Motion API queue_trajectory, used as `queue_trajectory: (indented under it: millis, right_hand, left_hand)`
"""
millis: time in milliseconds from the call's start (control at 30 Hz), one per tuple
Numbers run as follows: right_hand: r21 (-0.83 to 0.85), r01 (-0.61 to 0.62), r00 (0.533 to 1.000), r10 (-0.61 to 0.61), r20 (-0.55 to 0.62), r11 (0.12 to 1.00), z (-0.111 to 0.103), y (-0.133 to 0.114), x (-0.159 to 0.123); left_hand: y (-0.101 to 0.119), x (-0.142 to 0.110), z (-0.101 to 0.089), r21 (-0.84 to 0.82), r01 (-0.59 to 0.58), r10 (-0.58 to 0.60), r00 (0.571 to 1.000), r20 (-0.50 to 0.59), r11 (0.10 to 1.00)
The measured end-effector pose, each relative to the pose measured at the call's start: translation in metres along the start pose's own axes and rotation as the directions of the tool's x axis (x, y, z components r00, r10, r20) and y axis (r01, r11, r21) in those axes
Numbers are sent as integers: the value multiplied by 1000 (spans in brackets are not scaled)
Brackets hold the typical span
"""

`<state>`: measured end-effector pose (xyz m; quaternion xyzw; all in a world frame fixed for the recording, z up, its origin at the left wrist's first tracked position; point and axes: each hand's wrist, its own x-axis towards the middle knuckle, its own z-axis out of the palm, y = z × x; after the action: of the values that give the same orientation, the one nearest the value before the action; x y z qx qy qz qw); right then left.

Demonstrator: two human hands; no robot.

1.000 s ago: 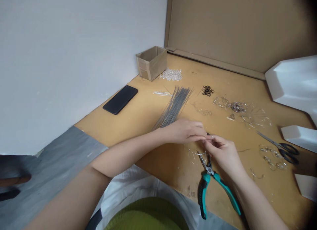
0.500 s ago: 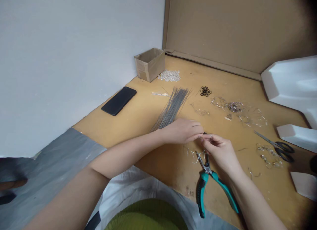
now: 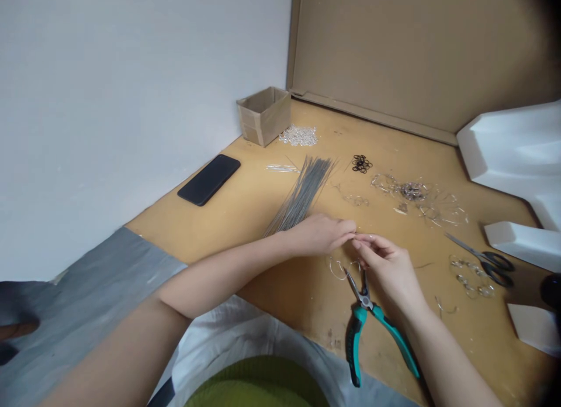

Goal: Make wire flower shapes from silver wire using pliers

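Over the table, my left hand and my right hand meet fingertip to fingertip, both in a pinch. A thin silver wire curls below the joined fingers, and its upper part is hidden by them. A small shiny bit also shows at the right fingertips. Just under my right hand, pliers with green and black handles lie on the table, jaws apart. My left forearm crosses the lower end of a bundle of straight grey wires.
Around the wooden table are a black phone, a cardboard box, clear beads, black rings, tangled wire pieces, scissors and a beaded wire loop. White foam pieces stand at the right.
The wire below my hands has shifted, showing rounder curves now. My hands stay pinched together, with my left fingers slightly changed in pose. The whole view has shifted a little.
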<state>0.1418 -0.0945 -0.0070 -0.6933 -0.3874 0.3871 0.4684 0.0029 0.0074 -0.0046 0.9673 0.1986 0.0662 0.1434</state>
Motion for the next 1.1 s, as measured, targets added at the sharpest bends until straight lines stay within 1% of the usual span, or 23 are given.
queue_trajectory:
  millis: [200, 333, 500, 667, 867, 1100]
  right_hand:
    - [-19, 45, 998, -45, -33, 999, 1, 2, 0]
    - [-23, 52, 998, -53, -27, 998, 1, 2, 0]
    - [-4, 14, 1000, -14, -23, 1000, 0, 1, -1]
    - [67, -14, 1000, 15, -11, 998, -2, 4, 1]
    - [97, -17, 1000, 18, -7, 995, 0, 4, 1]
    - [32, 24, 999, -23, -22, 999, -1, 7, 3]
  left_hand:
    - [0, 0, 1, -17, -6, 6, 1000, -3, 1000]
    - [0, 0, 3, -40, -7, 6, 1000, -19, 999]
    - [-3, 1, 7, -98, 7, -14, 998, -68, 995]
    - [-2, 1, 5, -130, 22, -32, 997, -75, 991]
    - [-4, 1, 0, -112, -79, 68, 993, -102, 991]
    - [-3, 0, 3, -102, -122, 112, 989, -99, 987]
